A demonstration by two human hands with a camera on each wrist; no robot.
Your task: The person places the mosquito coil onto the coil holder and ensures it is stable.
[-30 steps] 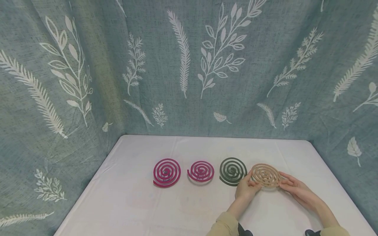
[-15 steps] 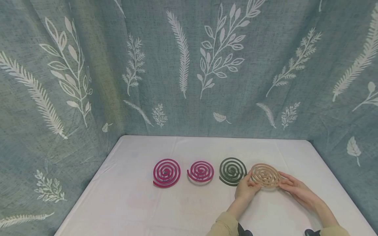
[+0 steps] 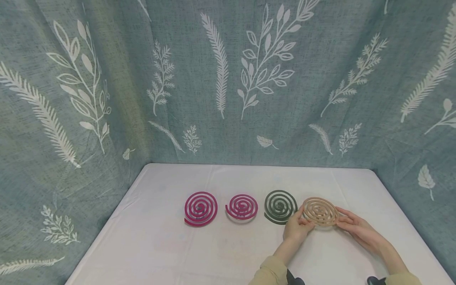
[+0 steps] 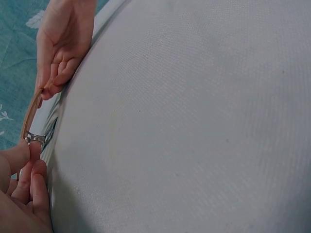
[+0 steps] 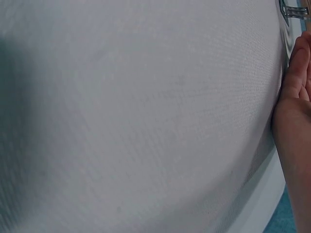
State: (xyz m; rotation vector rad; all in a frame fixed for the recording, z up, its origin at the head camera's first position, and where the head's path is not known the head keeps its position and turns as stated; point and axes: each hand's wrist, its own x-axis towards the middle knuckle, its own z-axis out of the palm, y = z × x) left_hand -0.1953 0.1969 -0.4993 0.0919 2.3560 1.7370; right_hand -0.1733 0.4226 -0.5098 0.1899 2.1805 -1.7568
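A tan mosquito coil [image 3: 320, 210] is held between both hands above the right part of the table. My left hand [image 3: 297, 228] pinches its near-left edge with thumb and fingers, and my right hand [image 3: 360, 230] grips its right edge. In the left wrist view the coil [image 4: 32, 114] appears edge-on, with a small shiny metal stand [image 4: 36, 138] under it beside the left fingertips. The right wrist view catches only part of the right hand [image 5: 296, 97] and the metal piece at the top corner. Just left of the left hand lies a dark green mosquito coil [image 3: 280, 206].
Two magenta coils, one at the far left [image 3: 201, 208] and a second [image 3: 242, 206] nearer the middle, form a row with the green one on the white-covered table [image 3: 171, 253]. A blue-green leaf-patterned curtain [image 3: 228, 79] hangs behind and at the sides.
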